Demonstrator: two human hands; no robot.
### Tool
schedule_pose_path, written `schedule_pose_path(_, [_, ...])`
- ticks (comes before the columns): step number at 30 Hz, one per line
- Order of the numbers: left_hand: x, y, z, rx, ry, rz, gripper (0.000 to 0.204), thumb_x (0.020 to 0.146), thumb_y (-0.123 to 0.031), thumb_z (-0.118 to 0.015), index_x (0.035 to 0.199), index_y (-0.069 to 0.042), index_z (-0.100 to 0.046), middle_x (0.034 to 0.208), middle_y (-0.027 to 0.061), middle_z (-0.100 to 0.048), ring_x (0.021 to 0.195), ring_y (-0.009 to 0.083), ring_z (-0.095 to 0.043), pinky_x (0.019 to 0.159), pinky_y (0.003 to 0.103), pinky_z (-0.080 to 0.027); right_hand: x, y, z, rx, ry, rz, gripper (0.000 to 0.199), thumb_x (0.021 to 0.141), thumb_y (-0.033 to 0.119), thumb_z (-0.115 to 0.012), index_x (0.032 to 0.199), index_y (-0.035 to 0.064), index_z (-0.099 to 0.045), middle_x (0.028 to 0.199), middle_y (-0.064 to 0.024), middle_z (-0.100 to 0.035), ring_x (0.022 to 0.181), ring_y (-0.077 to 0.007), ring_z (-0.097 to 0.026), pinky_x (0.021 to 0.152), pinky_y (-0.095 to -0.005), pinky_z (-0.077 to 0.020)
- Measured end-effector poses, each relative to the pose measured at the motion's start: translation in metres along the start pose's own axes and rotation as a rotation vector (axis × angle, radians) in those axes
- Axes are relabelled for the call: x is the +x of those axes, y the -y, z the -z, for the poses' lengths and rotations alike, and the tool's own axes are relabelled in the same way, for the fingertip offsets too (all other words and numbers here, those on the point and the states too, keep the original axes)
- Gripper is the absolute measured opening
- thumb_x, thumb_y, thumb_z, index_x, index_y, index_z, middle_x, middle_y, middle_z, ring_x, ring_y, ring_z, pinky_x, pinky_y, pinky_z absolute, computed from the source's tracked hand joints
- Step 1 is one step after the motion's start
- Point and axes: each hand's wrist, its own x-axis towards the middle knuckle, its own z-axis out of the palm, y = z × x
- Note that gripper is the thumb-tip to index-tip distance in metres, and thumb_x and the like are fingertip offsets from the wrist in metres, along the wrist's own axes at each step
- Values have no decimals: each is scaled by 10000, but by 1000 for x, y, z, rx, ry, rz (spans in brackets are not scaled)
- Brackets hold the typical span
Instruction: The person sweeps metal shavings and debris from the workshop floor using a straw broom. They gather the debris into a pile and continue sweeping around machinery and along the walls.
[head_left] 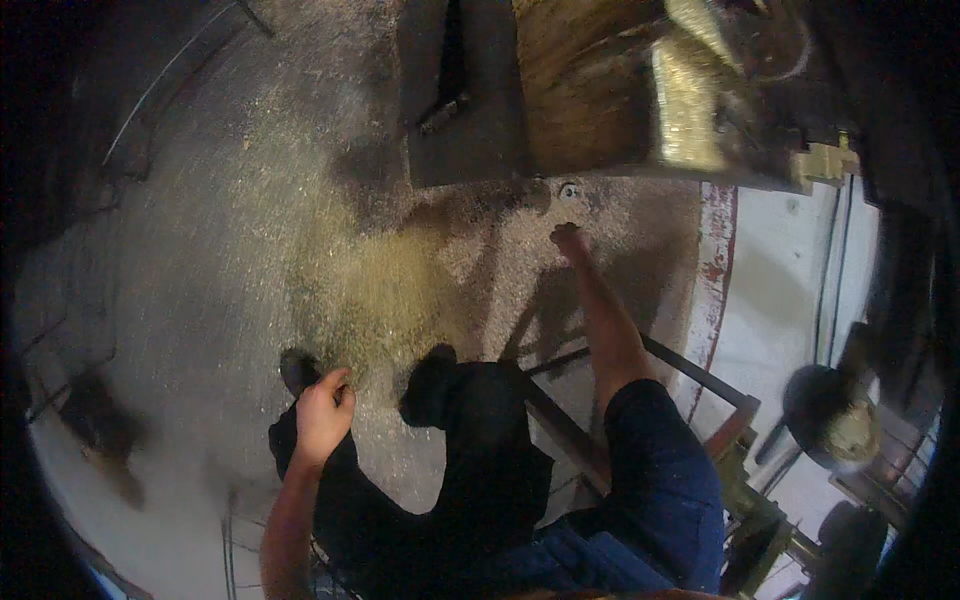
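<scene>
My right hand [570, 243] is stretched out ahead, its fingers curled in. It is just short of a small round pale piece with a dark centre [568, 190], at the lower edge of a dark machine [600, 110]. Whether the fingers hold anything is too small to see. Over my left leg, in its dark trousers [345, 480], my left hand [325, 412] is closed with the thumb against the fingers. Anything inside it is hidden. Pale shavings or chips [380, 280] lie on the floor between my shoes and the machine.
A metal frame [565, 415] stands beside my right leg. Farther right are a red-edged strip [712, 270], a white floor area [770, 290] and a dark round container [825, 415] with pale material in it. A dark upright box-like part [465, 130] stands ahead.
</scene>
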Motion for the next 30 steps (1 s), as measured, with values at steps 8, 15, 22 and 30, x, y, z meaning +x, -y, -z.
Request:
schedule_pose_path(8, [60, -22, -1, 76, -47, -203, 277, 722, -94, -580, 989, -20, -568, 872, 170, -603, 798, 297, -594, 677, 324, -470, 86, -65, -71, 612, -370, -616, 204, 761, 232, -555, 897, 80, -551, 845, -43, -562, 702, -149, -519, 590, -295, -441])
schedule_pose_path(15, [71, -20, -9, 239, -20, -332, 325, 717, -92, -568, 1036, -31, -547, 885, 166, -590, 792, 326, -569, 690, 373, -461, 96, -76, -64, 680, -399, -584, 278, 762, 249, -559, 969, 69, -517, 898, -56, -546, 751, -162, -508, 615, -305, -440])
schedule_pose_path(22, [88, -11, -21, 540, 100, -384, 294, 756, -165, -526, 1029, -57, -512, 757, 167, -550, 749, 324, -548, 652, 418, -445, 57, -86, -74, 915, -380, -529, 356, 764, 267, -563, 1041, 58, -483, 951, -70, -530, 801, -176, -497, 640, -314, -440])
schedule_pose_path(30, [98, -13, -11, 408, 213, -438, 344, 764, -218, -513, 1075, -71, -502, 793, 154, -570, 735, 343, -564, 644, 449, -452, 27, -106, -48, 1496, -245, -578, 434, 775, 291, -553, 1121, 49, -451, 1017, -94, -514, 842, -197, -493, 659, -331, -443])
